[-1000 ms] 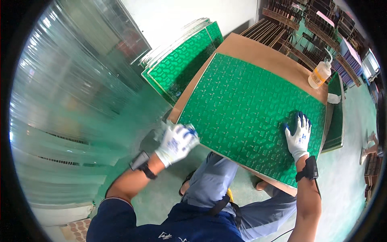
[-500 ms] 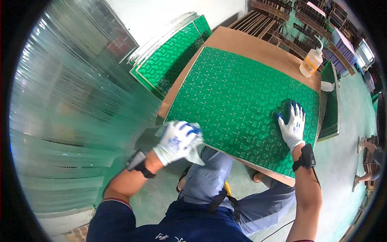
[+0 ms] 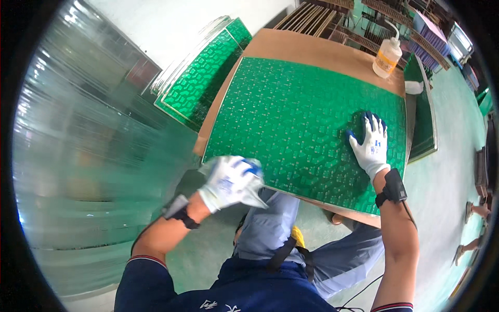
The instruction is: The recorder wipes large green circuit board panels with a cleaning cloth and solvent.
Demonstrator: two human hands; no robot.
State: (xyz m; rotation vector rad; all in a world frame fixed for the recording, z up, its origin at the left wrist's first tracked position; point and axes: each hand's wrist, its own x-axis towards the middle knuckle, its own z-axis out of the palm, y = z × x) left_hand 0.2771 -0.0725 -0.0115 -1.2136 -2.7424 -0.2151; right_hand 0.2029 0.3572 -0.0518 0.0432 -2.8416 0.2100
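A large green panel with a pattern of small raised shapes lies flat on a brown board. My left hand, in a white glove with blue fingertips, is closed on a pale wiping cloth at the panel's near left corner; both are slightly blurred. Whether the cloth touches the panel there I cannot tell. My right hand, gloved alike, rests on the panel's right part with its fingers spread and nothing in them.
A squeeze bottle with an orange label stands at the board's far right corner. More green panels lean in a stack on the left, beside strip curtains. Another panel stands at the right, with a white cloth near it.
The view has shifted, so the panel and bottle appear further left. My left hand still holds the cloth at the near left corner, and my right hand stays on the panel.
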